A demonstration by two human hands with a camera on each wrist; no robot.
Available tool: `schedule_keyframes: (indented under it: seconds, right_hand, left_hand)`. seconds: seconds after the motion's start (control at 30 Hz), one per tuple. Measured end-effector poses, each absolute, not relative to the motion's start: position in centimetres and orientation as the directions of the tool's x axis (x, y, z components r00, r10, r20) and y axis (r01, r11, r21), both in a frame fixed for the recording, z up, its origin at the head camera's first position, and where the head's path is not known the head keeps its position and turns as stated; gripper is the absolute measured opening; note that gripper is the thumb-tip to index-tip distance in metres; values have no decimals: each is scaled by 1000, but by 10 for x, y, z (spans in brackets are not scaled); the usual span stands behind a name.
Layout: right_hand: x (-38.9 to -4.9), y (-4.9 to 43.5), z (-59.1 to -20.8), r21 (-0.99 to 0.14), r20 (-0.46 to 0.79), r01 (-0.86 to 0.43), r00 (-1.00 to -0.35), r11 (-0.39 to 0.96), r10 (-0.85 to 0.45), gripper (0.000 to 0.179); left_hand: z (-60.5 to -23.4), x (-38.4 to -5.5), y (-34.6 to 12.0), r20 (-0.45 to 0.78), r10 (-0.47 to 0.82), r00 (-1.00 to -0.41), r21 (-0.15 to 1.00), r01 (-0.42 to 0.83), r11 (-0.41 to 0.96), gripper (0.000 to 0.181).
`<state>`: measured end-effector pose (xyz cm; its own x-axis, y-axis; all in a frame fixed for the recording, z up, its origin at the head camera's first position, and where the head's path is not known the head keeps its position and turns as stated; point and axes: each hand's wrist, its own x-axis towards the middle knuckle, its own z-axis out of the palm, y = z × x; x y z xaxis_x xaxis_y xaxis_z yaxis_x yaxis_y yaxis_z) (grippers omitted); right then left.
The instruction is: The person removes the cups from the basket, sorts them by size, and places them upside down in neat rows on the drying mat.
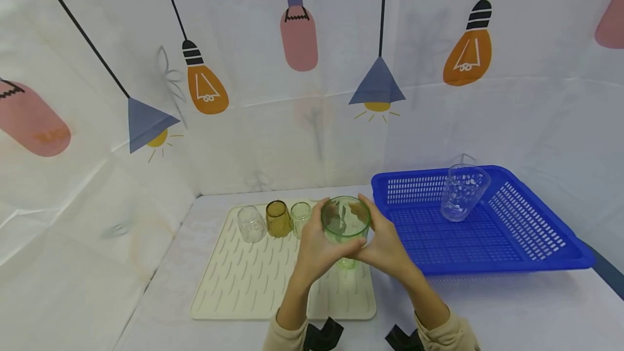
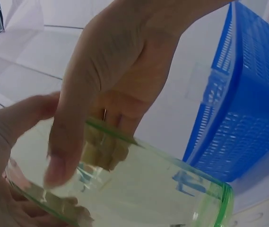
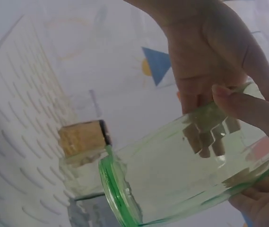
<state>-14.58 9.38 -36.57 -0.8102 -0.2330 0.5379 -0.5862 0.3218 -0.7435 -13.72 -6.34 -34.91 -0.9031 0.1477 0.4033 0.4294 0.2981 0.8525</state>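
Observation:
Both hands hold a tall pale-green drinking glass (image 1: 347,221) above the right part of a cream ribbed drying mat (image 1: 244,280). My left hand (image 1: 316,247) grips its left side and my right hand (image 1: 388,244) its right side, with the thumbs across the near side. In the left wrist view the fingers show through the glass wall (image 2: 148,184). The thick green end of the glass (image 3: 117,189) points toward the mat in the right wrist view. Along the mat's back edge stand a clear glass (image 1: 251,225), an amber glass (image 1: 278,221) and a light-green glass (image 1: 300,214).
A blue plastic basket (image 1: 487,265) with slotted walls sits right of the mat. Inside it a clear glass (image 1: 463,194) leans tilted near the back. Behind the white table hangs a white sheet (image 1: 312,140) printed with lamps.

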Motion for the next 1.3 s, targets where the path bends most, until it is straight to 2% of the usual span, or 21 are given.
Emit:
schedule_keyframes:
  seconds: [0.27,0.4,0.5,0.8,1.03,1.3]
  right_hand:
    - [-145,87,-366,-739,519,-540,-838,403,-171,102]
    - [-146,86,-368,-700,546,-563,-819,440,-177,103]
    - [-145,88,-368,-667,563,-584,-802,462,-201,103]
    - [-140,106,-376,-750,451,-511,-860,421,-240,112]
    - [-137,119,-383,-800,408,-476,-878,365,-251,108]
    - [-138,130,-388,-847,343,-411,-907,337,-244,104]
  left_hand:
    - [-341,-132,-53,382,24,-924,813,349,467,97]
    - [-339,-133,-50,404,-11,-915,769,333,546,91]
    - [-343,-136,-51,430,-34,-902,772,348,531,85]
    - [-354,-140,-66,446,-67,-892,841,393,373,86]
    - [-360,-143,-78,413,-64,-909,905,401,142,78]
    - [-365,-147,-91,265,-46,-963,950,269,-158,75]
